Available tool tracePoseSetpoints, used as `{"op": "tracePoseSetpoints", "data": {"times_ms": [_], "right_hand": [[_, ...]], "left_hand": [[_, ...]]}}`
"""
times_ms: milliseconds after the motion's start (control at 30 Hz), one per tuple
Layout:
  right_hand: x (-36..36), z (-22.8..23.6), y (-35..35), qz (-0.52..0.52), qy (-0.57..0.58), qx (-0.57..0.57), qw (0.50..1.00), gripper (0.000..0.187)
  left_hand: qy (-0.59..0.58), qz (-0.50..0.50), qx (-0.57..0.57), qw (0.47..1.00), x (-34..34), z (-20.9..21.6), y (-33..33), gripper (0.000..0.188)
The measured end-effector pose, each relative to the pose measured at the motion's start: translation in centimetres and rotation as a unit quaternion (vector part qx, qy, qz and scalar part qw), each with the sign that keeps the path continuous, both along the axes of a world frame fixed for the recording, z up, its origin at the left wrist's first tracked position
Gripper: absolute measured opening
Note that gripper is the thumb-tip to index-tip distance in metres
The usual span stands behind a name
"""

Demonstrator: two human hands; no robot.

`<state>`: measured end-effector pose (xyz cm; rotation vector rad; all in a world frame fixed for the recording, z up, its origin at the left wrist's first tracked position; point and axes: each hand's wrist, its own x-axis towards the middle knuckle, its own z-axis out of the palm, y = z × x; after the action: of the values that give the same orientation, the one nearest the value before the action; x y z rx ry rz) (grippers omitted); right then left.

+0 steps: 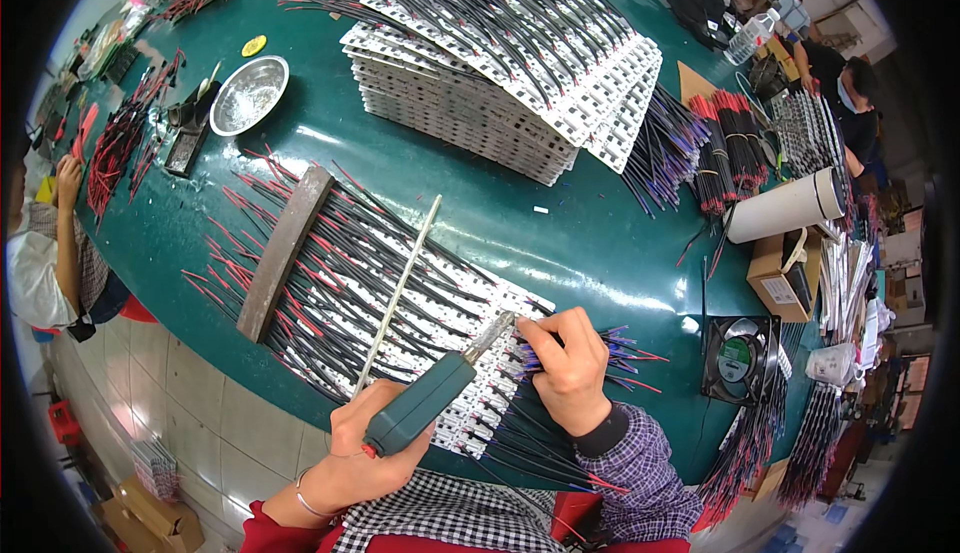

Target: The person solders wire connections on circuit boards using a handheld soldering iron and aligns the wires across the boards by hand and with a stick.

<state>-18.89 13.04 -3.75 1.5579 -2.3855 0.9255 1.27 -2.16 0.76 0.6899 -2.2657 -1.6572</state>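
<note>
A dark green soldering gun (425, 403) is in my left hand (375, 443), fingers wrapped round its body. Its metal tip meets the right edge of a white circuit board panel (488, 418) with rows of black and red wires. Right beside the tip, my right hand (572, 371) is closed in a pinch on a thin wire, mostly hidden by the fingers. Loose wires with purple and red ends (625, 348) stick out past that hand. A heavy brown bar (287, 253) lies across the panel's wires, and a thin pale rod (400, 293) crosses it closer to my hands.
Stacked white wired panels (460, 113) stand at the back. A metal bowl (249, 96) sits at the far left. To the right are a small fan (738, 358), a white cylinder (785, 206) and wire bundles (735, 148). A co-worker's hand (67, 181) shows at the left edge.
</note>
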Motion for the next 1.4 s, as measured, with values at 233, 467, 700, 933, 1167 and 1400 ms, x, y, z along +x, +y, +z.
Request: {"op": "tracePoseSetpoints", "data": {"times_ms": [233, 467, 700, 933, 1167, 1400], "right_hand": [[-0.1, 0.2, -0.1, 0.01, 0.023, 0.002, 1.0, 0.034], [-0.3, 0.2, -0.1, 0.01, 0.03, 0.005, 0.999, 0.029], [-0.2, 0.4, -0.1, 0.008, 0.03, 0.006, 0.999, 0.029], [-0.3, 0.4, 0.0, 0.012, 0.045, 0.018, 0.999, 0.027], [-0.3, 0.5, -0.1, 0.014, 0.048, 0.014, 0.999, 0.028], [-0.3, 1.7, 0.7, 0.013, 0.041, 0.05, 0.998, 0.032]], "left_hand": [[0.001, -0.016, -0.008, 1.0, -0.1, 0.0, -0.2, 0.02], [-0.028, -0.016, -0.003, 0.999, -0.1, 0.0, -0.3, 0.02], [-0.008, -0.024, -0.02, 0.999, 0.1, 0.1, -0.4, 0.021], [-0.027, -0.02, 0.003, 0.999, -0.4, 0.7, -0.5, 0.02], [0.001, 0.014, 0.018, 1.0, 1.0, 0.7, -0.2, 0.02], [0.055, 0.023, -0.003, 0.998, 1.6, 0.4, -0.3, 0.027]]}}
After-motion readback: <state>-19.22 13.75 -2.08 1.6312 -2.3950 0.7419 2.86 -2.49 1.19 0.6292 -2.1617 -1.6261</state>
